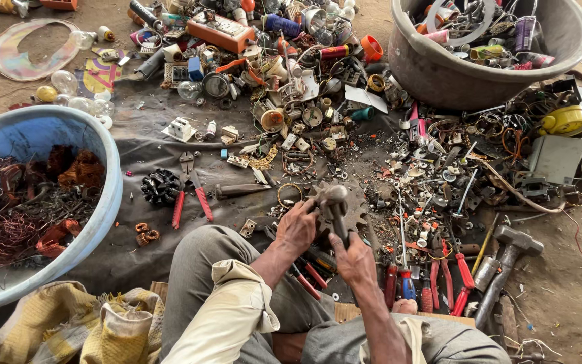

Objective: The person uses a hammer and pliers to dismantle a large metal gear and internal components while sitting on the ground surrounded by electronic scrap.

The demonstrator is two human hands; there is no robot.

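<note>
I sit on the ground with a rusty toothed metal gear part (335, 209) held between both hands just above my knees. My left hand (297, 228) grips its left side, fingers wrapped around the dark hub. My right hand (351, 259) clasps it from below on the right. A rounded grey knob tops the part. Below my hands lie red-handled tools (311, 276) on a dark cloth (136, 141).
A blue tub (106, 145) with copper wire stands at left, a grey tub (439, 74) of scrap at top right. Red-handled cutters (191, 192), a hammer (510, 259), pliers and screwdrivers (432, 280) lie nearby. Mixed electrical scrap, bulbs and screws cover the cloth ahead. A yellow sack (82, 330) is at bottom left.
</note>
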